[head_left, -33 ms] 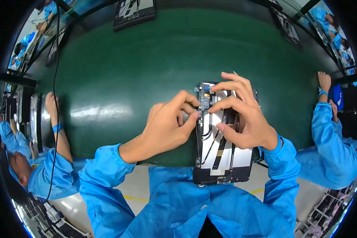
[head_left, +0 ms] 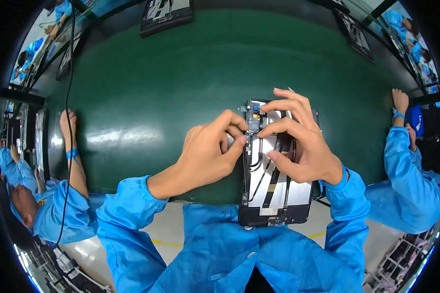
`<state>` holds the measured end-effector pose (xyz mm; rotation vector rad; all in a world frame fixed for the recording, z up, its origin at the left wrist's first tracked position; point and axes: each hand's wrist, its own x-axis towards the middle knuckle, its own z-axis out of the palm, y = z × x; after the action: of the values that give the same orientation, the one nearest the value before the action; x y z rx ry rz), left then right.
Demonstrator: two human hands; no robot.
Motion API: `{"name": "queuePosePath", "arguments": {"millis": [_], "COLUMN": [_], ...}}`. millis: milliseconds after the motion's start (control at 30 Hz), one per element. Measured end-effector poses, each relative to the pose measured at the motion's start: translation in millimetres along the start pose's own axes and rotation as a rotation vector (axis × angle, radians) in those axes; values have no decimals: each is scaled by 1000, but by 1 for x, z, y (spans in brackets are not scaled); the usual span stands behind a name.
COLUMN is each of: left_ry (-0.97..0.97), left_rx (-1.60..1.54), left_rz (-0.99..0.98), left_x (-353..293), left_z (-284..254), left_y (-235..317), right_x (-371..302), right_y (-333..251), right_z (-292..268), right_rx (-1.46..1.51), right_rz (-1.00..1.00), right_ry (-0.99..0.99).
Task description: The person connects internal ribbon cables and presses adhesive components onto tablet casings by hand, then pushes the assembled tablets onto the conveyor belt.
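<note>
- While my left hand (head_left: 208, 151) is bent in at the upper left edge of an opened tablet (head_left: 300, 198), its thumb and index finger meet that edge with their tips close together; I cannot tell whether those fingers pinch a small part there or only press.
- My right hand (head_left: 310, 144) arches over the tablet's upper half, its fingers loosely spread, thumb well apart from the index, with nothing visible clasped between them.
- My right index fingertip rests at or just above the inner side of the circuit board (head_left: 254, 117), too fine a gap for me to judge.
- Under my hands, the tablet lies right of centre, long side running away from me, insides facing up; in view, its lower end shows beyond the front edge of the green tabletop (head_left: 181, 78).
- Below my right thumb I see the white panel, crossed by a slanting black ribbon cable (head_left: 269, 195).
- My right wrist wears a blue wristband (head_left: 344, 177), just outside my blue cuff.
- Another opened tablet (head_left: 166, 18) sits at the far side of the tabletop, and one more (head_left: 355, 36) lies at the far right.
- A thin black cord (head_left: 67, 105) hangs down on my left, passing in front of a co-worker's hand (head_left: 66, 128).
</note>
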<state>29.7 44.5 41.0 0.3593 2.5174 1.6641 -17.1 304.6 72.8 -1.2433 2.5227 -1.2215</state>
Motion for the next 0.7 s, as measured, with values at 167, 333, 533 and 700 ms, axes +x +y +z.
{"name": "queuePosePath", "arguments": {"millis": [167, 333, 533, 700], "left_ry": [56, 62, 170, -7], "left_rx": [-122, -148, -261, 2], "left_rz": [60, 645, 631, 783], "left_x": [-9, -10, -12, -17], "left_z": [7, 15, 30, 4], "left_y": [-8, -14, -15, -18], "right_x": [-2, 1, -6, -13], "right_y": [-3, -34, -7, -5], "right_z": [2, 13, 18, 8], "right_rx": [-91, 397, 437, 930], "right_rz": [-88, 157, 1, 385], "right_ry": [71, 84, 127, 6]}}
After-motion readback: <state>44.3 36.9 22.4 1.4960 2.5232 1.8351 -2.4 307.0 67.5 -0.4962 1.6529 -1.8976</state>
